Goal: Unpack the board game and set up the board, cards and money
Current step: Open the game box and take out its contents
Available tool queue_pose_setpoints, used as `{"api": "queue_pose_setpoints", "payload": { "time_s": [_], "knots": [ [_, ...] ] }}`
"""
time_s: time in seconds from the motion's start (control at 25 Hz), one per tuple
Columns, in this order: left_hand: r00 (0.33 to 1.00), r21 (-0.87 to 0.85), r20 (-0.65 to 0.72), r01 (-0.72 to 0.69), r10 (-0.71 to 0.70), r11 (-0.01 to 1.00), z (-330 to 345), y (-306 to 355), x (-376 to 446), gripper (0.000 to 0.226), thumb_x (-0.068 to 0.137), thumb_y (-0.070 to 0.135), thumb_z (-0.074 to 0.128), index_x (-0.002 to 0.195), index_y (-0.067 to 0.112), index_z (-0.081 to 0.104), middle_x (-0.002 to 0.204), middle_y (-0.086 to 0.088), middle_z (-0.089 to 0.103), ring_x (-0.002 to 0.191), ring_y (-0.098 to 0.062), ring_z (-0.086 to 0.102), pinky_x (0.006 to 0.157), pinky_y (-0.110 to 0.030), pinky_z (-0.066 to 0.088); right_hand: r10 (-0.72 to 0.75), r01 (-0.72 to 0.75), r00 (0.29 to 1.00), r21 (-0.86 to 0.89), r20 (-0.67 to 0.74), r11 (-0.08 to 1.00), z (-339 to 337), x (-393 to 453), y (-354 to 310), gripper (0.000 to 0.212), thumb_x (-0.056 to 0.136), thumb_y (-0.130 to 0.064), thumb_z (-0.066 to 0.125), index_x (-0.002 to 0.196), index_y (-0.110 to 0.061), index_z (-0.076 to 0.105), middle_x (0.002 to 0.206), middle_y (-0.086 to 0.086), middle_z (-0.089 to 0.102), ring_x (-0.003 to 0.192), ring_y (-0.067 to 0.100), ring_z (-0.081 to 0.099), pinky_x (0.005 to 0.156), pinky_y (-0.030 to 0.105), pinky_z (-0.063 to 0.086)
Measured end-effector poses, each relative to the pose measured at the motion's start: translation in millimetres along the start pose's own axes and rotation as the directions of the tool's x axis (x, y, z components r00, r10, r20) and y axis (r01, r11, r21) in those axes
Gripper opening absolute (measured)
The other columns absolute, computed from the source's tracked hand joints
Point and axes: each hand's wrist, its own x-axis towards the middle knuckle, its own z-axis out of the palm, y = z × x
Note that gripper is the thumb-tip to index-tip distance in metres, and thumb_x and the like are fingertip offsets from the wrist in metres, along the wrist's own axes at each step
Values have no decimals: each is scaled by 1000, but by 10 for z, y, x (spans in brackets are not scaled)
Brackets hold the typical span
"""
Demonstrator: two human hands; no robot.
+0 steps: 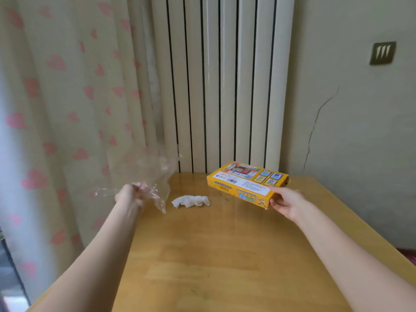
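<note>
Two hands, left hand [129, 194] fingers clutching plastic wrap [144, 170], right hand [286, 202] fingers gripping yellow box [245, 184]

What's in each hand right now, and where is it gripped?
Left hand grips the bunched clear plastic wrap at its lower end. Right hand holds the yellow game box by its near right corner.
</note>
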Motion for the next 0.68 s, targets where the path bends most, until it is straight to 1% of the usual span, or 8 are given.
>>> {"api": "queue_pose_setpoints", "payload": {
  "time_s": [0.12, 0.2, 0.24, 0.32, 0.4, 0.52, 0.6, 0.68],
  "knots": [
    [981, 79, 100, 157, -165, 984, 204, -324, -123, 27, 99, -2, 22, 95, 7, 48, 53, -15, 51, 37, -11, 49, 35, -17, 45, 39, -39, 999, -23, -14, 999, 19, 187, 135, 29, 85, 0, 63, 111, -2, 53, 87, 16, 62, 65, 18, 56, 34, 15, 44],
    [968, 102, 120, 210, -222, 972, 338, -664, 4, 30, 102, 5, 21, 112, 8, 50, 86, -25, 62, 72, -20, 64, 63, -27, 54, 92, -92, 996, 8, -20, 996, 14, 393, 270, 20, 85, 0, 62, 103, -2, 54, 88, 16, 62, 66, 19, 56, 34, 14, 44],
    [958, 143, 112, 247, -264, 958, 418, -814, 89, 30, 102, 10, 24, 113, 8, 51, 101, -23, 57, 86, -27, 59, 74, -39, 53, 117, -117, 993, 24, -19, 993, 17, 498, 320, 14, 85, -1, 62, 97, -2, 55, 86, 15, 62, 66, 19, 56, 34, 14, 44],
    [944, 210, 134, 271, -302, 939, 585, -1055, 273, 24, 101, 15, 31, 117, 7, 47, 101, -19, 52, 95, -32, 52, 85, -50, 43, 149, -148, 989, 50, -16, 988, 28, 710, 390, 6, 85, -1, 61, 86, -2, 55, 75, 14, 65, 67, 19, 56, 34, 14, 44],
    [952, 285, 149, 217, -267, 934, 859, -1196, 454, 25, 100, 14, 33, 123, 10, 42, 82, -14, 47, 78, -29, 51, 82, -42, 46, 153, -152, 988, 61, -2, 986, 62, 949, 423, 7, 86, -3, 62, 82, -3, 56, 72, 12, 65, 67, 19, 57, 35, 13, 44],
    [956, 299, 209, 139, -207, 944, 1271, -1176, 821, 43, 100, 19, 36, 140, 1, 33, 75, -16, 54, 62, -24, 53, 56, -29, 47, 141, -144, 989, 61, 50, 988, 134, 1224, 448, 6, 86, -5, 62, 81, -3, 58, 64, 9, 68, 68, 18, 58, 37, 13, 45],
    [937, 393, 246, 136, -247, 909, 1453, -1168, 1056, 54, 94, 28, 51, 139, 3, 34, 113, -23, 61, 91, -25, 63, 72, -32, 52, 116, -120, 990, 45, 79, 992, 183, 1347, 462, 5, 85, -5, 62, 82, -2, 59, 57, 7, 68, 64, 17, 59, 37, 13, 45],
    [945, 570, 162, 144, -282, 809, 1484, -1202, 1132, 59, 89, 28, 59, 140, 8, 36, 143, -9, 39, 128, -29, 43, 101, -39, 39, 70, -70, 994, 2, 87, 998, 229, 1396, 470, 10, 85, -5, 63, 91, 1, 60, 64, 8, 69, 57, 14, 61, 38, 15, 45]
  ]
}}
